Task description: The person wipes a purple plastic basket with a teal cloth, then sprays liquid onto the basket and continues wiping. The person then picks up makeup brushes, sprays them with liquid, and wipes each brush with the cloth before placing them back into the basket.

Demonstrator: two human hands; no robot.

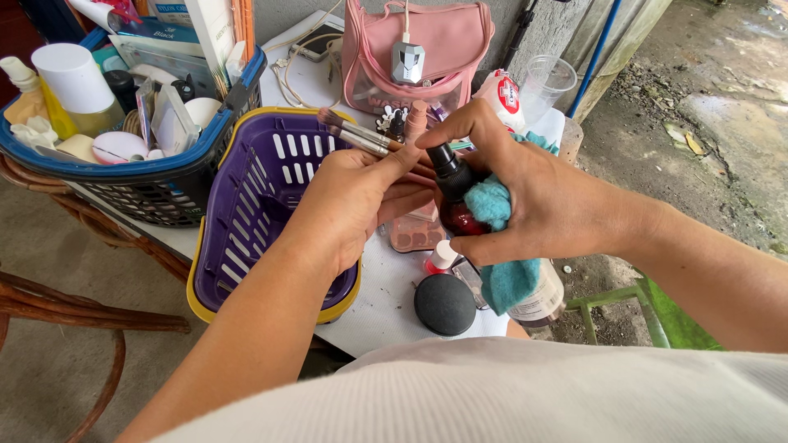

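Observation:
My left hand [353, 201] grips a bundle of makeup brushes [355, 135] whose bristle ends point up-left over the purple basket [246, 213]. My right hand [533, 197] holds a small dark red spray bottle [454, 190] with a black nozzle, wrapped in a teal cloth [501, 246]; its index finger rests on the nozzle top. The two hands touch above the white table [377, 303]. The cloth hangs down below my right palm.
A blue basket [123, 164] full of bottles and cosmetics stands at the left. Behind are a pink bag [414, 41], a clear plastic cup [548, 82] and a phone with cable. A black round compact [444, 304], a pink palette [415, 233] and a small bottle lie under the hands.

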